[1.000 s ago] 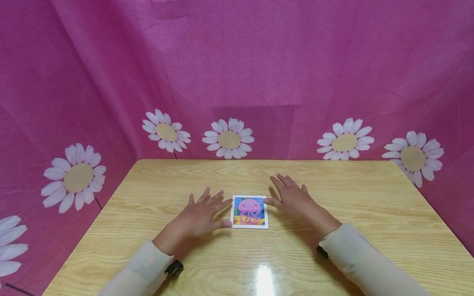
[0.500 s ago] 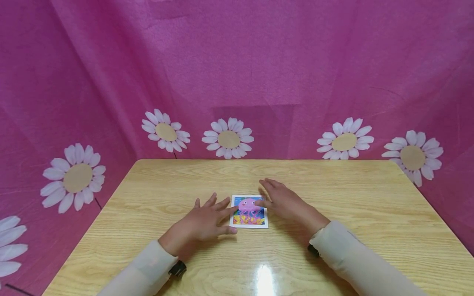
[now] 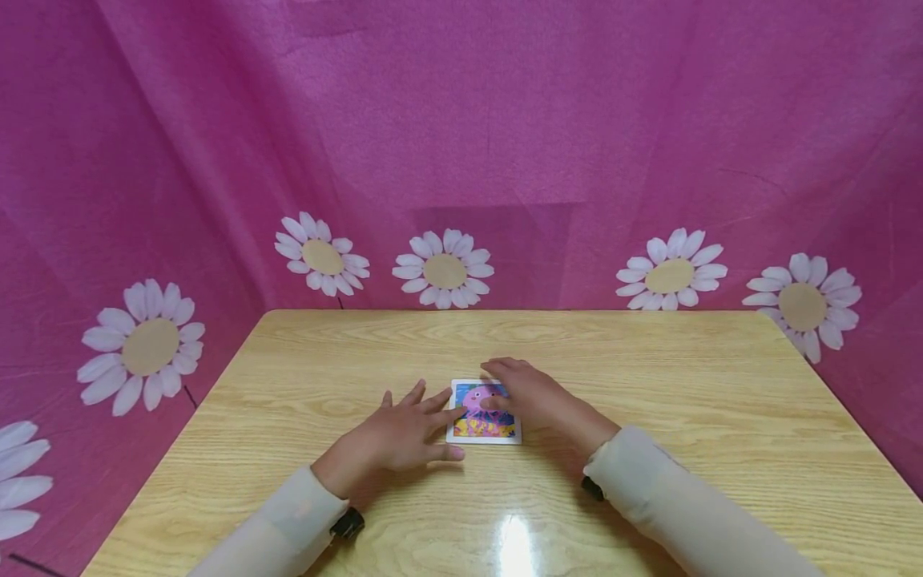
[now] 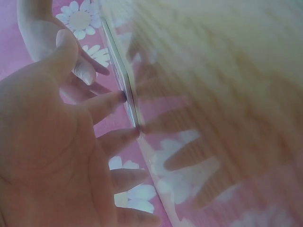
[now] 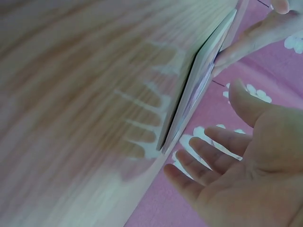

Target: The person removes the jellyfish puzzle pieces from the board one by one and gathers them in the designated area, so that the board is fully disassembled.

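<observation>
A thin square picture board lies flat on the wooden table, with a white border and a pink jellyfish in a blue sea. My left hand is at its left side with fingers spread. In the left wrist view, the index fingertip touches the board's face. Over the board's right part is my right hand, covering its upper right corner. The right wrist view shows the right fingers slightly bent, apart from the board and holding nothing.
The light wooden table has rounded far corners and a bright reflection near its front. Pink cloth with white daisies hangs behind and at the sides. Each wrist bears a small black device, such as the one by the left sleeve.
My right hand has moved left, from beside the board to over its right part. My left hand has shifted slightly right and nearer, its index finger coming over the board. The board stays put.
</observation>
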`<state>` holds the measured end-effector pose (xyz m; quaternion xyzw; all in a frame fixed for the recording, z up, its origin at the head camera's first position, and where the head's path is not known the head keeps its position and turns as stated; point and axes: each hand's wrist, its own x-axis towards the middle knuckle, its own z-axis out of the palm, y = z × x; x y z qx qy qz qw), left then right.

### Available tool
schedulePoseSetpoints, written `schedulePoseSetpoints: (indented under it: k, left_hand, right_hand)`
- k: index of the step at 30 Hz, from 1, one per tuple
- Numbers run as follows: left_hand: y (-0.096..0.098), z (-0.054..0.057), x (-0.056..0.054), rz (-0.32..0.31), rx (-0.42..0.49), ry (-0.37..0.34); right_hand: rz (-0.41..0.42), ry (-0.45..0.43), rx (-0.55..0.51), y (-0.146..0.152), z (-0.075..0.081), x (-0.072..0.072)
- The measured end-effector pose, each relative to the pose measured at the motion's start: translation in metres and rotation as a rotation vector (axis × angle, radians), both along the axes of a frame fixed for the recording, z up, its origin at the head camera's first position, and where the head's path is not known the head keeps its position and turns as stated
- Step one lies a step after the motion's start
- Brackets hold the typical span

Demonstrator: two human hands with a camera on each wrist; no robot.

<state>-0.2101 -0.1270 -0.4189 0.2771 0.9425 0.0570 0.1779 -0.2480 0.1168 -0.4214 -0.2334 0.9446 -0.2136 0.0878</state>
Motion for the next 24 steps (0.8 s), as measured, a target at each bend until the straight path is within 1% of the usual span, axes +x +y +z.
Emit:
schedulePoseSetpoints:
  k: [5,14,18,22,24]
  left_hand:
    - [-0.001,-0.001,-0.001,0.004,0.000,-0.017]
    - [-0.002,-0.002,-0.002,0.009,0.020,-0.043]
    - [-0.002,-0.002,-0.004,0.013,0.016,-0.053]
    - [-0.002,-0.002,-0.004,0.016,0.007,-0.060]
    - [-0.001,-0.002,-0.003,0.017,0.004,-0.061]
  right_hand:
    - [0.016,0.006,-0.037,-0.007,-0.002,0.000]
    - [0.013,-0.006,-0.087,-0.019,-0.003,-0.003]
    - [0.000,-0.045,-0.140,-0.023,-0.002,-0.005]
    - [-0.047,-0.107,-0.194,-0.028,-0.002,-0.009]
    - [-0.063,-0.122,-0.206,-0.030,-0.004,-0.012]
